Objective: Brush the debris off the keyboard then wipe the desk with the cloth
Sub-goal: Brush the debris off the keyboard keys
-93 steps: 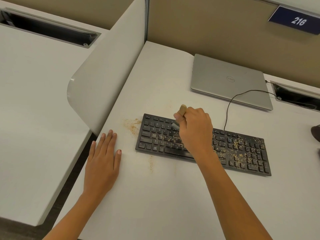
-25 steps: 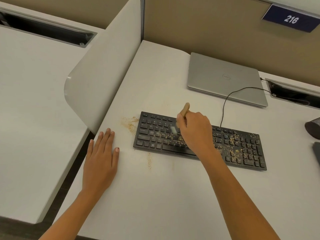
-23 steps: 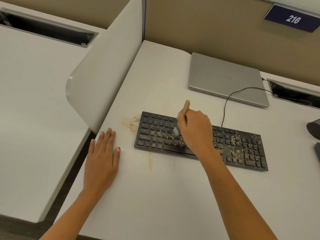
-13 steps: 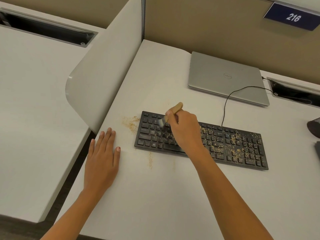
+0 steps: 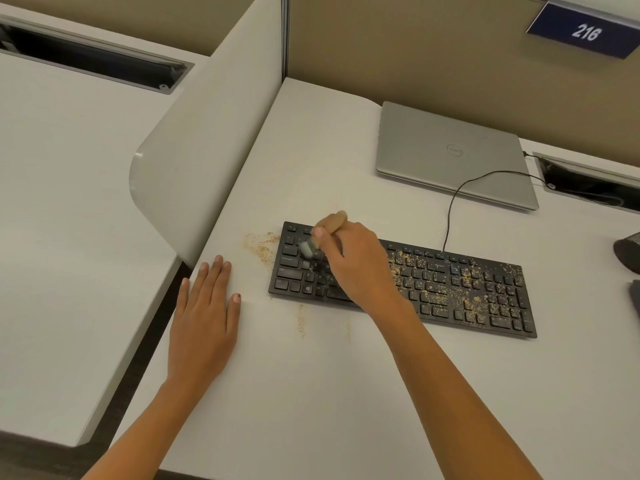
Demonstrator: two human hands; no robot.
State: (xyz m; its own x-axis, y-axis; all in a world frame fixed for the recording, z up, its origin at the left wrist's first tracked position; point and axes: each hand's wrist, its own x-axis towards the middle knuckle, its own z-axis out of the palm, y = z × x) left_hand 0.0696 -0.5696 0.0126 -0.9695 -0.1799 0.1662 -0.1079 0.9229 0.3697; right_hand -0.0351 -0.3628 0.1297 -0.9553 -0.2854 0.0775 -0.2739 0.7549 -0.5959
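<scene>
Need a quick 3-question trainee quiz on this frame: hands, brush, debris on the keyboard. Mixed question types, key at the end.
1. True or false: the left hand lies flat on the desk, apart from the keyboard.
2. Where does most debris sit on the keyboard? A: left end. B: right half. C: nowhere.
3. Fill in: the right hand grips the ___ over the keyboard's left end.

Key: 1 true; 2 B; 3 brush.

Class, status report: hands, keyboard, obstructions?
Right hand grips brush over keyboard, left end. Left hand flat on desk. Debris covers right-hand keys. No obstruction.
</scene>
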